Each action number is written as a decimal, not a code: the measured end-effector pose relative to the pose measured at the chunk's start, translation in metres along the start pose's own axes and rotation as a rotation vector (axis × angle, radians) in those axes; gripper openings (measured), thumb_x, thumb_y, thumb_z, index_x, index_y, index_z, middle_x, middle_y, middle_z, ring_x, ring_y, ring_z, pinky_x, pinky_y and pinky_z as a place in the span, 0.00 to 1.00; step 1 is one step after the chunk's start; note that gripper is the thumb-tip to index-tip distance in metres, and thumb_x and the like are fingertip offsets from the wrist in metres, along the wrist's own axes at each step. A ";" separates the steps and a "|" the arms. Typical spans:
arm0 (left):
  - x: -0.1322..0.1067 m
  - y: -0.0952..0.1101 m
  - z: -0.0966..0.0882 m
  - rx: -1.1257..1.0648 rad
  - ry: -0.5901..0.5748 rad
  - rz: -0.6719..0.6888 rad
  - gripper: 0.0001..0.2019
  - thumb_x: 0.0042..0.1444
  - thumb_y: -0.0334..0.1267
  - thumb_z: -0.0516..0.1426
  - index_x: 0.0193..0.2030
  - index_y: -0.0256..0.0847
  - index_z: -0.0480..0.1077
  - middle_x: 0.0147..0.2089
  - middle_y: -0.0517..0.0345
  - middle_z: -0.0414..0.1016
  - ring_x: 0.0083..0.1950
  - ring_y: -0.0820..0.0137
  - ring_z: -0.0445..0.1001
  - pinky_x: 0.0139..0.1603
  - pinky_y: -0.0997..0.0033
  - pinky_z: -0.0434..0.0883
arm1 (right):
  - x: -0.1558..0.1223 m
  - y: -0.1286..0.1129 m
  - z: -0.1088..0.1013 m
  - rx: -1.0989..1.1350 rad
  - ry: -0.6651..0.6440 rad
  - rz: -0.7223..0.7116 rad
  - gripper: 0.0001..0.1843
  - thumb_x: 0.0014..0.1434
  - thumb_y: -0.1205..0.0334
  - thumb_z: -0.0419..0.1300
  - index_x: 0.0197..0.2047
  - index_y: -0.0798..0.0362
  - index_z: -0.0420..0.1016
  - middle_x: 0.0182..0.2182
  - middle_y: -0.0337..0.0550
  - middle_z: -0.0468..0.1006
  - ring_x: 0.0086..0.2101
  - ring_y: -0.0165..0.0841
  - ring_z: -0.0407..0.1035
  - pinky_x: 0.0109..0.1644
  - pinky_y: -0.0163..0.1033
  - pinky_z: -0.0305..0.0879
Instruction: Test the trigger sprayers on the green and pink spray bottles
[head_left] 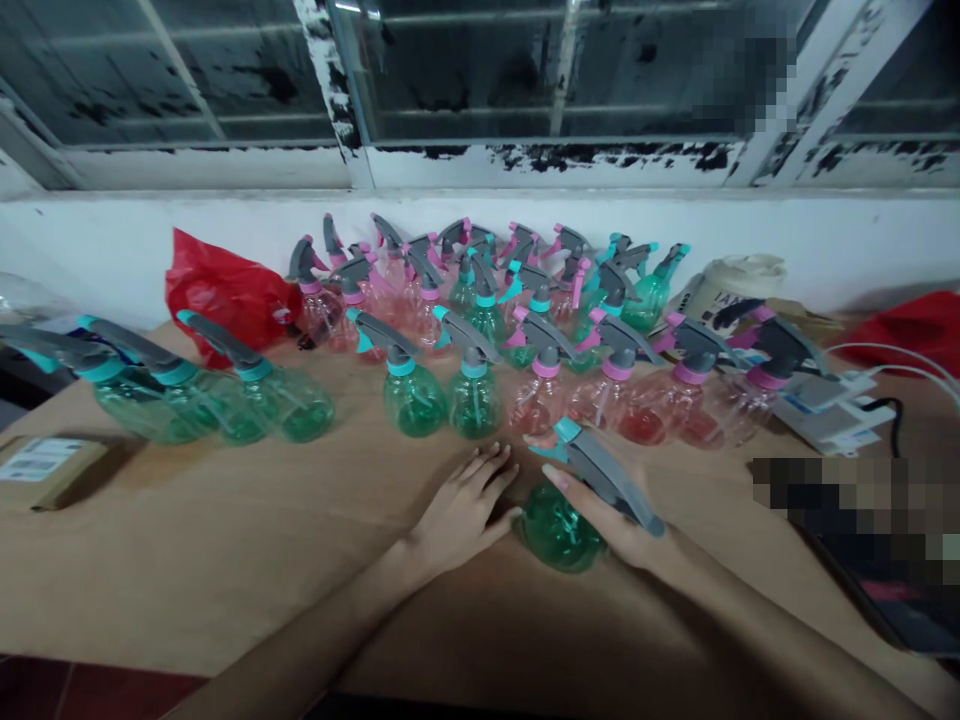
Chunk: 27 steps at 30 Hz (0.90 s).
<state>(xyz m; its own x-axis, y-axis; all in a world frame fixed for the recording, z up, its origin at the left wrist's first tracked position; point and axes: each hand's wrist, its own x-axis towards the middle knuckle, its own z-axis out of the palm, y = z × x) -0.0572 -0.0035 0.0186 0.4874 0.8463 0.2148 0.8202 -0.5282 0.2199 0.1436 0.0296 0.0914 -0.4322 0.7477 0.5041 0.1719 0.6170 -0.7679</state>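
Observation:
A green spray bottle (555, 530) with a grey and teal trigger head (600, 475) stands on the brown table (225, 540) just in front of me. My right hand (611, 520) is wrapped round the back of this bottle under its trigger head. My left hand (461, 510) lies flat on the table to the bottle's left, fingers stretched out, its thumb close to the bottle's green body.
Several green and pink spray bottles (480, 300) crowd the back of the table below a window. More green ones (217, 395) lie at the left. A red bag (225, 290), a small box (45, 465), a white power strip (832, 410) and a cream tub (735, 285) sit around.

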 end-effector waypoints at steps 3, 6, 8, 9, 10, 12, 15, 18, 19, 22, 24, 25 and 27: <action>-0.001 0.000 0.000 0.000 0.005 -0.003 0.22 0.63 0.42 0.54 0.61 0.33 0.61 0.65 0.41 0.60 0.69 0.57 0.53 0.66 0.52 0.55 | 0.001 0.001 -0.002 -0.001 -0.015 0.004 0.13 0.58 0.64 0.59 0.47 0.43 0.73 0.41 0.42 0.78 0.45 0.41 0.73 0.47 0.50 0.72; -0.002 0.001 0.000 -0.005 0.011 -0.008 0.22 0.64 0.42 0.53 0.62 0.34 0.60 0.65 0.42 0.60 0.69 0.58 0.53 0.66 0.52 0.56 | 0.001 0.000 -0.001 -0.009 -0.012 0.022 0.09 0.58 0.61 0.60 0.43 0.44 0.74 0.38 0.42 0.78 0.42 0.42 0.74 0.44 0.49 0.72; -0.001 0.001 -0.001 -0.010 0.014 -0.012 0.23 0.64 0.41 0.52 0.62 0.35 0.59 0.65 0.42 0.61 0.69 0.58 0.53 0.66 0.52 0.56 | 0.002 -0.001 0.000 -0.011 -0.007 0.028 0.08 0.57 0.61 0.60 0.41 0.45 0.74 0.37 0.42 0.79 0.40 0.41 0.74 0.42 0.48 0.72; -0.001 0.001 -0.001 -0.013 0.014 -0.014 0.23 0.64 0.41 0.52 0.63 0.35 0.58 0.65 0.42 0.61 0.69 0.58 0.53 0.66 0.52 0.57 | 0.003 -0.001 0.000 -0.012 -0.004 0.026 0.07 0.57 0.61 0.60 0.41 0.45 0.74 0.36 0.42 0.79 0.39 0.40 0.74 0.41 0.47 0.72; -0.001 0.002 -0.001 -0.017 0.013 -0.016 0.23 0.64 0.41 0.52 0.63 0.36 0.57 0.65 0.43 0.61 0.69 0.58 0.53 0.66 0.52 0.57 | 0.004 -0.001 0.001 -0.012 0.005 0.022 0.06 0.57 0.62 0.60 0.39 0.46 0.74 0.35 0.42 0.78 0.38 0.40 0.74 0.40 0.46 0.72; -0.001 0.001 -0.001 -0.025 0.010 -0.018 0.24 0.64 0.41 0.52 0.64 0.36 0.56 0.65 0.43 0.61 0.68 0.58 0.54 0.66 0.52 0.57 | 0.006 -0.002 0.003 -0.016 0.027 0.013 0.03 0.57 0.62 0.59 0.36 0.46 0.73 0.32 0.41 0.78 0.35 0.38 0.74 0.37 0.44 0.71; -0.001 0.001 -0.001 -0.037 0.006 -0.025 0.24 0.63 0.40 0.53 0.64 0.36 0.56 0.65 0.43 0.61 0.68 0.58 0.54 0.66 0.52 0.57 | 0.007 -0.002 0.004 -0.021 0.042 0.004 0.02 0.58 0.63 0.59 0.33 0.47 0.71 0.27 0.38 0.75 0.30 0.34 0.72 0.33 0.41 0.70; 0.000 0.001 -0.002 -0.047 0.005 -0.029 0.24 0.63 0.39 0.53 0.64 0.36 0.56 0.64 0.44 0.62 0.68 0.58 0.55 0.66 0.52 0.57 | 0.008 -0.002 0.004 -0.008 0.031 -0.005 0.02 0.58 0.63 0.59 0.32 0.47 0.71 0.27 0.37 0.74 0.29 0.33 0.72 0.33 0.40 0.69; 0.000 0.001 -0.003 -0.050 0.006 -0.032 0.23 0.63 0.39 0.53 0.63 0.36 0.57 0.64 0.44 0.63 0.68 0.59 0.55 0.66 0.52 0.57 | 0.008 -0.001 0.003 -0.008 0.027 -0.008 0.01 0.58 0.63 0.59 0.33 0.47 0.71 0.28 0.38 0.75 0.30 0.34 0.73 0.34 0.40 0.70; 0.001 0.001 -0.003 -0.059 0.010 -0.042 0.22 0.63 0.38 0.53 0.62 0.36 0.59 0.64 0.44 0.63 0.68 0.59 0.56 0.66 0.54 0.57 | 0.009 0.000 0.002 -0.019 0.003 -0.012 0.06 0.57 0.62 0.60 0.40 0.48 0.73 0.34 0.41 0.78 0.37 0.37 0.74 0.39 0.43 0.71; 0.001 0.001 -0.003 -0.066 0.010 -0.050 0.21 0.62 0.37 0.53 0.61 0.35 0.60 0.64 0.43 0.63 0.67 0.59 0.57 0.66 0.54 0.57 | 0.009 0.001 0.002 -0.009 -0.020 -0.012 0.11 0.57 0.63 0.60 0.44 0.48 0.73 0.37 0.43 0.79 0.41 0.38 0.74 0.43 0.44 0.71; 0.001 0.000 -0.003 -0.069 0.008 -0.052 0.21 0.62 0.37 0.53 0.61 0.35 0.60 0.64 0.43 0.63 0.67 0.59 0.57 0.66 0.54 0.57 | 0.008 0.002 0.002 0.003 -0.027 -0.010 0.12 0.57 0.64 0.60 0.46 0.48 0.73 0.38 0.43 0.79 0.42 0.38 0.74 0.44 0.44 0.71; 0.002 0.000 -0.003 -0.077 0.004 -0.054 0.21 0.62 0.38 0.53 0.61 0.35 0.60 0.63 0.43 0.63 0.67 0.59 0.57 0.66 0.53 0.57 | 0.008 0.002 0.002 0.017 -0.032 -0.003 0.13 0.58 0.64 0.60 0.47 0.49 0.73 0.40 0.43 0.79 0.44 0.38 0.74 0.47 0.44 0.71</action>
<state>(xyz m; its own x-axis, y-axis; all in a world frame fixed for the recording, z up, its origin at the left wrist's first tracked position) -0.0576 -0.0022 0.0218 0.4420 0.8734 0.2042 0.8197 -0.4858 0.3034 0.1389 0.0363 0.0933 -0.4605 0.7377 0.4937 0.1560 0.6148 -0.7731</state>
